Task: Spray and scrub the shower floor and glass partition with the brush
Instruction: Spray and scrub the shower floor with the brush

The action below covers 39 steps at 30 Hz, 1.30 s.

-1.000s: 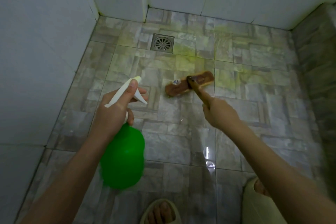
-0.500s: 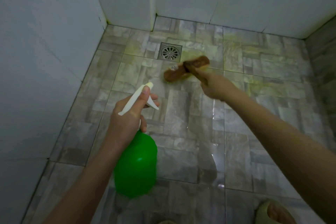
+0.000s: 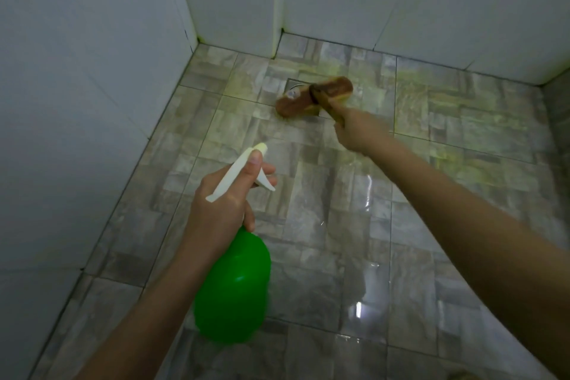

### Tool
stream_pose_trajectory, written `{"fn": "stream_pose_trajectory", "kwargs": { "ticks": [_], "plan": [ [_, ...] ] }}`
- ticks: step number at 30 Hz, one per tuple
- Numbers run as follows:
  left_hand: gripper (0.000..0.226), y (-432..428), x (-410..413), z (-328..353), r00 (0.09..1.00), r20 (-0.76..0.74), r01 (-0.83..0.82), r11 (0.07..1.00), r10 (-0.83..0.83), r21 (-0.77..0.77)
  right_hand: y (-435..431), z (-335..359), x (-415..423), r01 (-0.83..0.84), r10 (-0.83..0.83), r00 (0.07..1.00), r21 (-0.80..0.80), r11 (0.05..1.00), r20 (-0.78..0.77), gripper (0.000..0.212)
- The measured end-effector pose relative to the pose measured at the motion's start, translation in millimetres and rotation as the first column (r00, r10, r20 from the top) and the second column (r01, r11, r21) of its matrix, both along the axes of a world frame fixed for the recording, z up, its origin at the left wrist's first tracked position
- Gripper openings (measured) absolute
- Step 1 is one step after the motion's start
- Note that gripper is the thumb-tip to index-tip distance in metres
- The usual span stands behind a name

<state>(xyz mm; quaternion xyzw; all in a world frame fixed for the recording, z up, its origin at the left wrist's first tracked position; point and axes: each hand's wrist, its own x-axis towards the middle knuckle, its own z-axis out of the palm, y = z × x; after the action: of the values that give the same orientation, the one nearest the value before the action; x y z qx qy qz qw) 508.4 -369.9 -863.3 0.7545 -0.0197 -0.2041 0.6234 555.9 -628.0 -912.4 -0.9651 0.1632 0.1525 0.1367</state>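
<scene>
A brown wooden scrub brush (image 3: 311, 96) lies head-down on the wet grey stone-tile shower floor (image 3: 339, 225), over the square metal drain (image 3: 293, 88) near the back wall. My right hand (image 3: 359, 129) grips its handle, arm stretched forward. My left hand (image 3: 220, 207) holds a green spray bottle (image 3: 233, 290) by its white trigger head (image 3: 239, 170), nozzle pointing toward the back left, thumb on top. Yellowish-green cleaner streaks cover the far tiles. No glass partition can be made out.
White tiled walls (image 3: 77, 102) close in on the left and at the back, meeting in a corner behind the drain. A darker stone-tile wall (image 3: 559, 108) rises at the far right. Wet reflective floor tiles lie between my arms.
My right hand has pushed the brush away from me, from the middle tiles up onto the drain. My left hand with the bottle has held its pose. My sandalled feet have left the view.
</scene>
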Motion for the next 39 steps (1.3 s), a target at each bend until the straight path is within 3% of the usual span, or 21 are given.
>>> {"fn": "stream_pose_trajectory", "kwargs": {
  "ticks": [3,6,9,11,16,18,20,23,26,31,36,39],
  "plan": [
    [0.029,-2.0,-1.9,0.2,1.000,0.011,0.016,1.000,-0.016,-0.013,-5.7,-3.5,16.1,-0.017,0.017,0.999,-0.003,1.000,-0.040,0.063],
    [0.029,-8.6,-4.7,0.0,0.999,-0.002,0.052,0.998,-0.052,-0.028,-1.7,-2.8,-70.4,0.003,-0.004,0.997,-0.015,1.000,-0.072,0.062],
    [0.027,-22.3,-12.4,-0.2,0.991,-0.038,0.128,0.991,-0.129,-0.024,12.9,5.6,-160.2,0.003,-0.026,0.974,-0.102,0.995,-0.226,0.068],
    [0.025,-33.7,-17.7,-1.7,0.984,-0.045,0.175,0.984,-0.175,-0.020,14.8,1.3,-160.7,-0.031,-0.005,0.976,-0.164,0.986,-0.216,0.073],
    [0.029,-62.3,-19.7,-6.7,0.968,0.002,0.253,0.968,-0.253,-0.008,-24.9,-7.8,-125.3,0.078,-0.089,0.989,-0.098,0.992,-0.117,0.077],
    [0.031,-70.8,-18.7,-8.2,0.963,0.013,0.271,0.962,-0.271,-0.025,-38.1,2.5,-172.7,0.074,-0.081,0.990,-0.065,0.995,-0.115,0.084],
    [0.031,-77.7,-17.7,-11.4,0.958,0.001,0.287,0.958,-0.287,-0.028,-46.4,13.0,-234.7,0.087,-0.105,0.972,-0.091,0.992,-0.208,0.088],
    [0.044,-89.8,-17.5,-16.5,0.944,-0.066,0.326,0.944,-0.323,0.042,-71.7,23.0,-287.6,0.177,-0.227,0.923,-0.179,0.968,-0.311,0.076],
    [0.067,-102.1,-21.5,-24.2,0.948,-0.101,0.313,0.939,-0.301,0.141,-86.3,21.0,-284.6,0.250,-0.292,0.921,-0.183,0.951,-0.259,0.067],
    [0.050,-112.3,-24.6,-25.0,0.936,-0.120,0.348,0.918,-0.330,0.191,-87.8,10.3,-270.3,0.237,-0.272,0.939,-0.175,0.955,-0.210,0.065],
    [0.061,-119.7,-30.7,-18.1,0.906,-0.162,0.422,0.852,-0.391,0.309,-87.5,13.5,-271.6,0.223,-0.258,0.939,-0.170,0.960,-0.228,0.064],
    [0.058,-120.8,-31.0,-17.2,0.906,-0.139,0.422,0.863,-0.399,0.276,-85.5,20.1,-250.7,0.230,-0.257,0.941,-0.142,0.963,-0.222,0.062]
  ]
}}
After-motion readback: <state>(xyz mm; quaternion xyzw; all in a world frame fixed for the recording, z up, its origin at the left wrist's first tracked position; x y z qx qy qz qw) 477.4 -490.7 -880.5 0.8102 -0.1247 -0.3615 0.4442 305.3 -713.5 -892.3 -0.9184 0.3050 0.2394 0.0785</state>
